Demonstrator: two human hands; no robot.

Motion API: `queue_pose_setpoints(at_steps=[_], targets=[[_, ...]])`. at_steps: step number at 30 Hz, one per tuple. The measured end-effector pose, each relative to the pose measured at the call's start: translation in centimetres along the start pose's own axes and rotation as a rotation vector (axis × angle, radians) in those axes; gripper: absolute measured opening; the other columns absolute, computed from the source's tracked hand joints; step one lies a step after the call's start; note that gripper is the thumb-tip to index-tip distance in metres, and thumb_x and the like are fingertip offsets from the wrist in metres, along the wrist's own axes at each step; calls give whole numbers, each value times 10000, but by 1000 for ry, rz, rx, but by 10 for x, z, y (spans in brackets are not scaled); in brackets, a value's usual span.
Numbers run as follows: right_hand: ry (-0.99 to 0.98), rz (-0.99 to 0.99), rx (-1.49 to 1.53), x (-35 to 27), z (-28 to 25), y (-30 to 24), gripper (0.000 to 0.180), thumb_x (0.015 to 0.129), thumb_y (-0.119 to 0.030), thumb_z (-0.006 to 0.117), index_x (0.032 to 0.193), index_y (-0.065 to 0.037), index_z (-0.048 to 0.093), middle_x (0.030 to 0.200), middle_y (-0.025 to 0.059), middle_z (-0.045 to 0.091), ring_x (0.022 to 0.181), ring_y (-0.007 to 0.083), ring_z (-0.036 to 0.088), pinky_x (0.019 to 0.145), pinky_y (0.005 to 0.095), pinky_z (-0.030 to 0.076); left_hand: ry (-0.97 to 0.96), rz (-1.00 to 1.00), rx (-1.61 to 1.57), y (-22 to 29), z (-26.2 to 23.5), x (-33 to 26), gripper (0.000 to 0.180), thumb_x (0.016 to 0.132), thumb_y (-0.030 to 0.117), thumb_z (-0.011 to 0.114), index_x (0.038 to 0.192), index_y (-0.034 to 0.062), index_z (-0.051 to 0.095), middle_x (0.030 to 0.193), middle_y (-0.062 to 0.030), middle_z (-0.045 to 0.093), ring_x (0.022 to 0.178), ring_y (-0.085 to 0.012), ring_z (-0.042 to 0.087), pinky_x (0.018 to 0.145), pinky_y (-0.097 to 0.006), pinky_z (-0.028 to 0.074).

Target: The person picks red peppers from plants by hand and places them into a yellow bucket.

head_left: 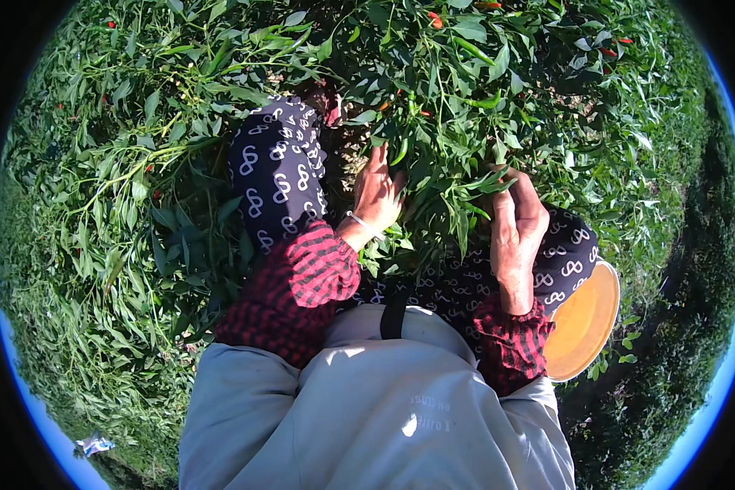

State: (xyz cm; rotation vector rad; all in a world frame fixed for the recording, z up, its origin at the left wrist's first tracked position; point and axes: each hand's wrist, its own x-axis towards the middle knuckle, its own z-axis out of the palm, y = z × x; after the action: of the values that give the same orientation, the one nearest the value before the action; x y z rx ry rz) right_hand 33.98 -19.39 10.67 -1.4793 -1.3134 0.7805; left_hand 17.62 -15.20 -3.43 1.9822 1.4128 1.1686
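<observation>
A leafy chili pepper plant point(445, 155) fills the space between my two hands, with slim green chilies among its leaves. My left hand point(376, 196) reaches into its left side, index finger stretched up and thumb apart; a green chili point(399, 151) hangs just beside the fingertips. Some of that hand's fingers are hidden. On the right side, my right hand point(516, 224) has thumb and curled fingers closed at a leafy chili sprig point(486, 182). Leaves partly cover those fingertips, so any fruit between them does not show.
An orange round tub point(584, 327) with a pale rim stands by my right knee. Red chilies point(435, 20) show in the foliage ahead. Dense pepper plants point(98, 245) spread on the left. My patterned trouser legs point(278, 175) flank the plant. A dark strip of ground point(670, 327) runs along the right.
</observation>
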Motion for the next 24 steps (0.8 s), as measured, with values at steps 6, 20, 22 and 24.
queue_pose_setpoints(at_steps=[6, 20, 22, 24], targets=[[-532, -317, 25, 22, 111, -43, 83, 846, -34, 483, 914, 9, 504, 665, 117, 544, 609, 233, 562, 591, 329, 452, -65, -128, -682, 3, 29, -16, 359, 818, 210, 579, 1101, 21, 464, 977, -123, 573, 915, -258, 559, 775, -341, 432], [-363, -88, -3, 143, 59, 151, 198, 844, -146, 500, 968, -1, 551, 779, 105, 584, 734, 217, 566, 648, 332, 437, 59, -926, -1152, 0, -35, -5, 365, 883, 304, 549, 1155, 60, 542, 1080, -11, 588, 937, -116, 561, 791, -280, 473], [-362, 204, 194, 138, 58, 145, 208, 878, -164, 467, 1010, -27, 551, 758, 47, 556, 650, 144, 510, 583, 261, 412, 171, -1070, -1389, -34, -16, -17, 317, 915, 262, 484, 1137, 46, 547, 1042, -35, 611, 930, -127, 578, 779, -288, 489], [-151, 588, 664, 130, 53, 154, 245, 884, -198, 476, 1078, -67, 549, 755, 34, 536, 630, 141, 489, 577, 252, 420, 73, -1065, -1556, -7, -41, -3, 303, 903, 260, 491, 1118, 56, 555, 1061, -41, 606, 902, -148, 601, 767, -316, 507]])
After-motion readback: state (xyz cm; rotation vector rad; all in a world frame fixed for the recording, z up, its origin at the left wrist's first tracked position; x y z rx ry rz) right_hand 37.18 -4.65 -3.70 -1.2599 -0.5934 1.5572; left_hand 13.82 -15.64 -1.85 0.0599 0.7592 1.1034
